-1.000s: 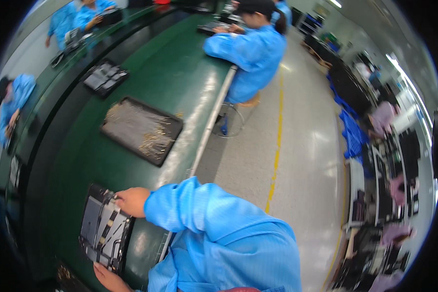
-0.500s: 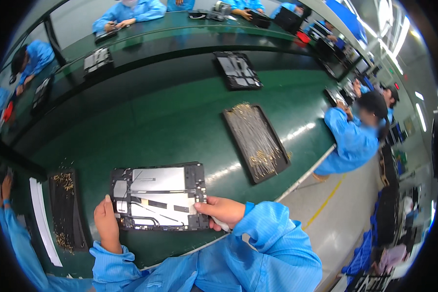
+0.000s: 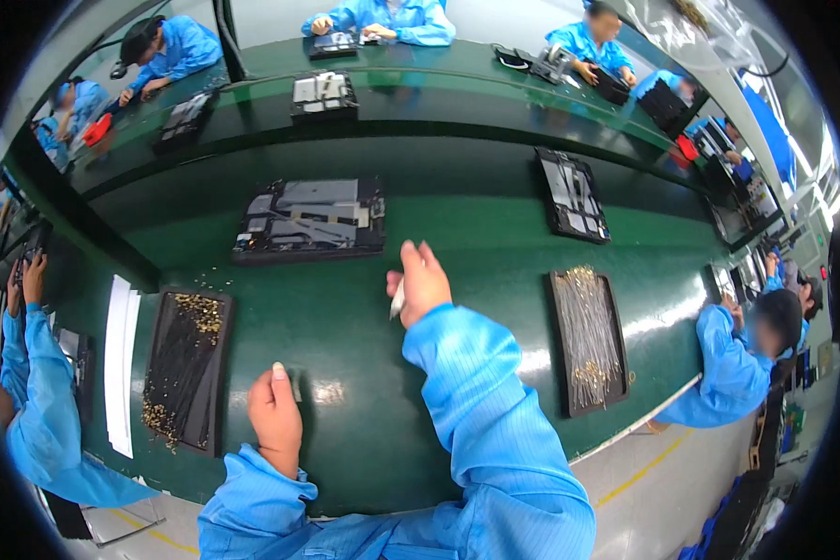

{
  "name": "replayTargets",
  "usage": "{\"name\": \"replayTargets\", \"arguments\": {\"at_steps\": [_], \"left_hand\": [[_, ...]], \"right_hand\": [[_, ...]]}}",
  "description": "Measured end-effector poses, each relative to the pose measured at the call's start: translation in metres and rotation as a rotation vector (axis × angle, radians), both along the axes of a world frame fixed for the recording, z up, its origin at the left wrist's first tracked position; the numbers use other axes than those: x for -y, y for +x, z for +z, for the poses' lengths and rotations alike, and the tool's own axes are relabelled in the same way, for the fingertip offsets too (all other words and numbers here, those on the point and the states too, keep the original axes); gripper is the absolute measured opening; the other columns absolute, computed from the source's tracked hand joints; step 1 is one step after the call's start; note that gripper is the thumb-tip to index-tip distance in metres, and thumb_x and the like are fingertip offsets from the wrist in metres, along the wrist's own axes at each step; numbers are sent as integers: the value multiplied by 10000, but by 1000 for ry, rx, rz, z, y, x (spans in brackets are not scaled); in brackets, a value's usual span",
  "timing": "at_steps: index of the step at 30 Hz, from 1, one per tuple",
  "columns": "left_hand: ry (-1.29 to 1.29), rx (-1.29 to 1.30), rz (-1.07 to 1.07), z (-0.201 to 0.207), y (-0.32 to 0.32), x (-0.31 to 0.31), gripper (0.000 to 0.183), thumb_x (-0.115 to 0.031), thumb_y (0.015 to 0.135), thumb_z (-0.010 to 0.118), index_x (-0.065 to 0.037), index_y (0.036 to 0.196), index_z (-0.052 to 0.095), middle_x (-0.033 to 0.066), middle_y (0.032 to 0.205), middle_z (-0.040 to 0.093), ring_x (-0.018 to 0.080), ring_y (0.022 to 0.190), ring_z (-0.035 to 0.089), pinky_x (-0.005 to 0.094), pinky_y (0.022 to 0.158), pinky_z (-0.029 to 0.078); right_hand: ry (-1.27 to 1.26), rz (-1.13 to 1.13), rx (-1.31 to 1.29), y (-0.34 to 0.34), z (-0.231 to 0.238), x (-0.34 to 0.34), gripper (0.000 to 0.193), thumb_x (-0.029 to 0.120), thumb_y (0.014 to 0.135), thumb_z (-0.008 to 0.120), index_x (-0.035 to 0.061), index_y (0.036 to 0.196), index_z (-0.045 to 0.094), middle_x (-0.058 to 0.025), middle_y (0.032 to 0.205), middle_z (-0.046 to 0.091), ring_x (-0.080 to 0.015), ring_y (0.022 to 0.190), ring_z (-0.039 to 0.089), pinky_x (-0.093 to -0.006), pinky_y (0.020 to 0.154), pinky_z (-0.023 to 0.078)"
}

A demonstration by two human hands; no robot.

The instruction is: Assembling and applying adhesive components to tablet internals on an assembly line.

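An opened tablet-like device [image 3: 313, 219] with silver battery packs and a black frame lies flat, ahead of both hands. My right hand [image 3: 422, 287] is just right of its near corner, apart from it. Its fingers are closed around a small white tool [image 3: 399, 301] with a narrow tip; most of the tool is hidden. Low over the near part of the bench, my left hand [image 3: 276, 420] has its thumb raised and holds nothing I can see. Left of it is a dark tray [image 3: 217, 373] of black cables with gold-coloured ends.
A second tray [image 3: 616, 345] holds grey cables on the right. Another opened device [image 3: 572, 196] lies beyond it. White strips [image 3: 121, 364] lie at the left. A raised shelf [image 3: 457, 112] spans the back; its dark post [image 3: 84, 215] stands left. Co-workers sit around.
The tablet-like device has gone from between my hands to farther up the bench, and both hands are off it. My right hand has moved forward with the white tool. The view has shifted.
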State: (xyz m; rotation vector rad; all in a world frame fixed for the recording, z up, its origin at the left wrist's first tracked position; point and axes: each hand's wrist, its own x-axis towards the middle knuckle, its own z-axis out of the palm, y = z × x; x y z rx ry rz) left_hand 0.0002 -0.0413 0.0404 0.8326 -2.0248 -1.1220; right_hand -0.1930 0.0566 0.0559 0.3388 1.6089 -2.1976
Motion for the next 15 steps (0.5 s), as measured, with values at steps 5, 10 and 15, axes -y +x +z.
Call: {"name": "replayTargets", "arguments": {"at_steps": [5, 10, 15], "left_hand": [[-43, 35, -12, -3, 2, 3, 317, -180, 810, 425, 18, 563, 408, 128, 481, 361, 225, 441, 334, 345, 441, 270], [-120, 159, -55, -3, 3, 5, 294, -166, 796, 434, 17, 566, 427, 151, 506, 412, 306, 476, 381, 377, 461, 292], [-245, 223, -83, -1, 7, 2, 238, -175, 779, 451, 5, 636, 514, 167, 580, 494, 337, 573, 468, 409, 529, 349]], "right_hand": [[-130, 212, 109, 51, -26, -19, 587, 214, 775, 528, 40, 1239, 213, -65, 1001, 460, -164, 689, 477, -279, 559, 417], [-225, 376, 266, 110, -24, -59, 557, 229, 782, 522, 51, 1222, 231, -89, 1043, 456, -196, 748, 506, -299, 599, 444], [-219, 517, 369, 143, -20, -85, 512, 232, 792, 505, 65, 1205, 253, -102, 1057, 452, -221, 779, 519, -336, 623, 463]]}}
